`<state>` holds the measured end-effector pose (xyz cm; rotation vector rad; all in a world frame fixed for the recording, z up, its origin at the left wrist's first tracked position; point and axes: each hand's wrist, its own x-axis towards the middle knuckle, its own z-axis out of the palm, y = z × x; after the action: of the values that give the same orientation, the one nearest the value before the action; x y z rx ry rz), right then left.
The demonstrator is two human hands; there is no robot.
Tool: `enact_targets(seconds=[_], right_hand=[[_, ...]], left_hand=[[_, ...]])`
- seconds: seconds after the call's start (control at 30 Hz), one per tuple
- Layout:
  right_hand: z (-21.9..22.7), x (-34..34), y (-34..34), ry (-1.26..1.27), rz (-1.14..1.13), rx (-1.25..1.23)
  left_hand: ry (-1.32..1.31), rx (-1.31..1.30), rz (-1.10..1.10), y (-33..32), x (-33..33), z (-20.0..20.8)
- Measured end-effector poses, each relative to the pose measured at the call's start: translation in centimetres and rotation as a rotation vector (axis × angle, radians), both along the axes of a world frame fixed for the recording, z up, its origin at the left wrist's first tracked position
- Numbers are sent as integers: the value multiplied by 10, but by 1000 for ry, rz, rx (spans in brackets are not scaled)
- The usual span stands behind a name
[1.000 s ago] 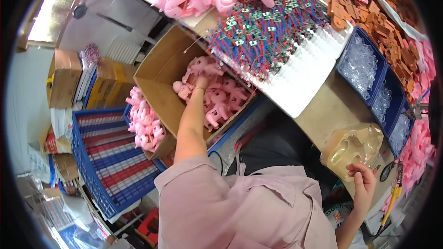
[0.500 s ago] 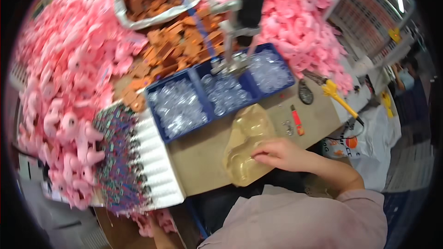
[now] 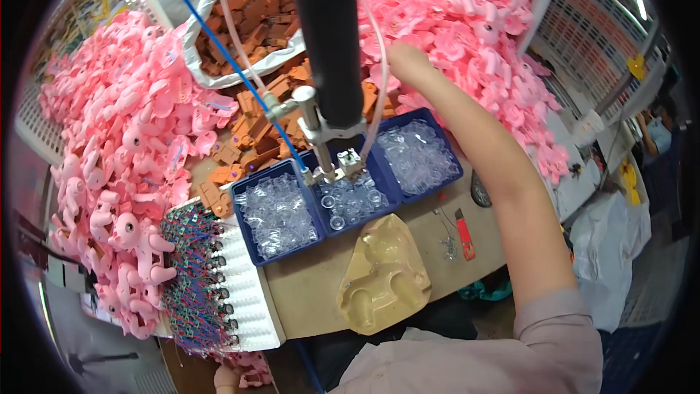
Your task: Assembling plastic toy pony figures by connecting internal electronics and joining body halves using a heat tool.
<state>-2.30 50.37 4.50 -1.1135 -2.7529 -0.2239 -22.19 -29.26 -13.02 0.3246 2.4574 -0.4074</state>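
My right hand (image 3: 408, 64) reaches far forward to the edge of a heap of pink plastic shell parts (image 3: 467, 36); its fingers are hidden from view. Low at the left, below the table edge, my left hand (image 3: 226, 376) is beside more pink toy pieces (image 3: 251, 366), with only a small part of it showing. A tan moulded tray (image 3: 385, 277) with rounded hollows lies bare at the table's front. Behind it stands a blue three-part bin (image 3: 324, 230) with small clear plastic parts.
A black column with a metal fixture (image 3: 328, 131) hangs over the bin. Orange-brown parts (image 3: 255, 120) lie behind, near a white sack (image 3: 191, 44). Pink toy bodies (image 3: 135, 248) and wired circuit boards (image 3: 191, 277) on white foam (image 3: 251, 299) fill the left. A red cutter (image 3: 464, 237) lies right.
My right hand has left the tan tray and stretched forward to the pink heap. The left hand has dropped lower in view. The head view has shifted.
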Motion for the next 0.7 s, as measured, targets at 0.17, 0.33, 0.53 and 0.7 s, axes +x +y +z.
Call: enact_targets(seconds=[0.17,0.33,0.53,0.7], right_hand=[[-82,13,104,112,296,111],[-45,-22,53,445,90,-627],[32,11,32,570,197,-131],[72,23,28,686,223,0]], left_hand=[[-914,624,-401,121,59,199],[-631,972,-694,257,36,271],[352,963,-827,477,-50,187],[577,1015,-678,542,-75,136]])
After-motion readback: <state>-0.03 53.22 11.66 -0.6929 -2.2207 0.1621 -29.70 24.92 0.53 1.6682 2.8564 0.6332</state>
